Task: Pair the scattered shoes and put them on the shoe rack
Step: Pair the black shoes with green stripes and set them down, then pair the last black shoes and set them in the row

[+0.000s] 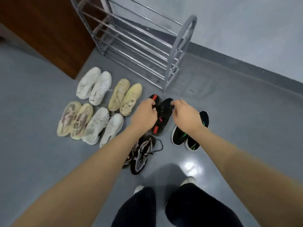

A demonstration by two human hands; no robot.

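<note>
Reaching down with both arms, I have each hand on the black pair with red tabs (163, 114), which lies on the floor just in front of the shoe rack (141, 46). My left hand (144, 115) curls its fingers (151, 102) over the left shoe of that pair, near the red tab at its far end. My right hand (185, 114) has its fingers (174, 104) bent and pinching the far end of the right shoe. Both sets of fingers are drawn in, not spread.

Just right of my right wrist sits a black pair with green marks (191, 136), partly hidden by the arm. Nearer to me lies a black and white mesh pair (141, 154) with a loose lace trailing. To the left, four light pairs stand side by side in two rows: a white pair (95, 86), a yellowish pair (125, 97), a beige pair with brown streaks (74, 120) and an off-white pair (104, 126).

The rack is bare metal bars with grey end frames, standing against a pale wall (246, 30) beside a brown wooden panel (45, 25). The grey floor (246, 128) is glossy, with a light reflection near my feet (188, 181).
</note>
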